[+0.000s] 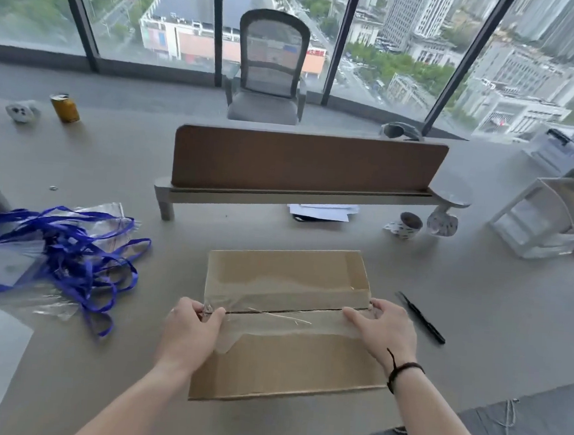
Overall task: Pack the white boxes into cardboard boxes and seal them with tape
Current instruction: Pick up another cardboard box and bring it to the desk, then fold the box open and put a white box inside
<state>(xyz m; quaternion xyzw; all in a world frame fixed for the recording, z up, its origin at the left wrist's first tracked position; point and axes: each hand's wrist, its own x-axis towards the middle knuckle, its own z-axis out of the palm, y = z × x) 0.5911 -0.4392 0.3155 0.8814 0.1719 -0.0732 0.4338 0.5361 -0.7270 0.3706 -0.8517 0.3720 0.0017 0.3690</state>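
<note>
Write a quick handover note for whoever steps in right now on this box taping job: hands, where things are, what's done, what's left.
Left hand: pinching the left end of the clear tape at the box's left edge.
Right hand: pinching the tape's right end at the right edge.
Cardboard box: on the table in front, flaps closed, tape stretched along the centre seam.
Black pen: on the table right of the box.
Done: flaps shut, tape laid across the seam.
Left: press the ends down and smooth the tape. No white boxes in view.

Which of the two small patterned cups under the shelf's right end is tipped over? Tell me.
The left cup. It lies on its side with its dark open mouth facing the camera, nearer the papers. The right cup shows no opening and sits below the shelf's round end.
</note>
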